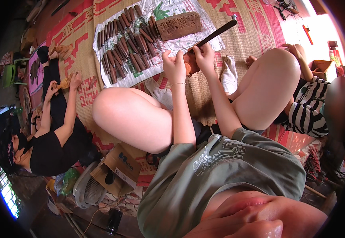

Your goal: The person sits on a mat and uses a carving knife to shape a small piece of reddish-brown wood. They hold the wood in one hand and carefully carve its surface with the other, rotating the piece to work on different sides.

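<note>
My left hand (175, 66) is closed on a small reddish-brown carved piece (191, 64), which sits between my two hands above the mat. Fingers of my right hand (205, 57) are closed around the near end of a long, dark, narrow tool (219, 32) that slants up to the right. Where the tool meets the piece is partly hidden by my fingers. Just beyond my hands, several carving chisels (129, 41) with brown wooden handles lie in rows on a white printed sheet (101, 75). A brown brick-shaped block (179, 26) rests on the sheet beside them.
A red-patterned woven mat (79, 49) lies beneath. At left, a person in black (53, 152) holds a tan piece (64, 83); at right sits a person in a striped shirt (309, 109). A cardboard box (119, 168) and a grey fan (88, 186) stand at lower left.
</note>
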Demonstrator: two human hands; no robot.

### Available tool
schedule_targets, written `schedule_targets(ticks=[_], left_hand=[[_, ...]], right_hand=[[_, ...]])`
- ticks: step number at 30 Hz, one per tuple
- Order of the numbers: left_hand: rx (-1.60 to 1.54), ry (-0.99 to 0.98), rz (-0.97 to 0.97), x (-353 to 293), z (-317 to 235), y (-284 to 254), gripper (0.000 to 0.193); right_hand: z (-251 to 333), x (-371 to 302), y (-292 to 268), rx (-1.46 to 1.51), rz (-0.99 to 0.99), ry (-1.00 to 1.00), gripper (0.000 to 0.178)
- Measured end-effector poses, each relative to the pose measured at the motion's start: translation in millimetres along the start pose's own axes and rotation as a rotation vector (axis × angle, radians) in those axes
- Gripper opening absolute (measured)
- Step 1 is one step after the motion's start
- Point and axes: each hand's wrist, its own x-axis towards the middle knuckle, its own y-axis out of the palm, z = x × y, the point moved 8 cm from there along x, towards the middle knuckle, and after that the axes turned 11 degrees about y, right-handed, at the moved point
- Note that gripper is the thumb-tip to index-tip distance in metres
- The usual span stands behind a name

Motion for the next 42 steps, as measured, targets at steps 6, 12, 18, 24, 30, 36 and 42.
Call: schedule_targets(ticks=[6,12,18,24,30,36,42], left_hand=[[0.025,-0.003,0.037,-2,-4,0,0.043],[-0.006,-0.003,0.013,-1,-4,-1,0.041],[0.010,-0.004,0.025,-1,-2,0,0.046],[0.021,-0.012,0.014,1,1,-1,0.046],[0.050,-0.018,0.018,0,0,-3,0.044],[0.052,-0.015,0.027,-3,-8,0,0.041],[0.061,0.014,0.037,-2,-5,3,0.040]], right_hand=[[-14,0,-8,0.176,-0.086,0.063,0.011],[-26,8,-3,0.113,0.081,0.089,0.012],[-15,4,2,0.157,0.110,0.090,0.013],[-6,1,1,0.153,0.008,0.072,0.013],[-9,0,-3,0.045,-0.080,0.011,0.013],[-21,1,-12,0.165,-0.134,0.052,0.014],[-21,-1,-10,0.116,-0.074,0.108,0.013]])
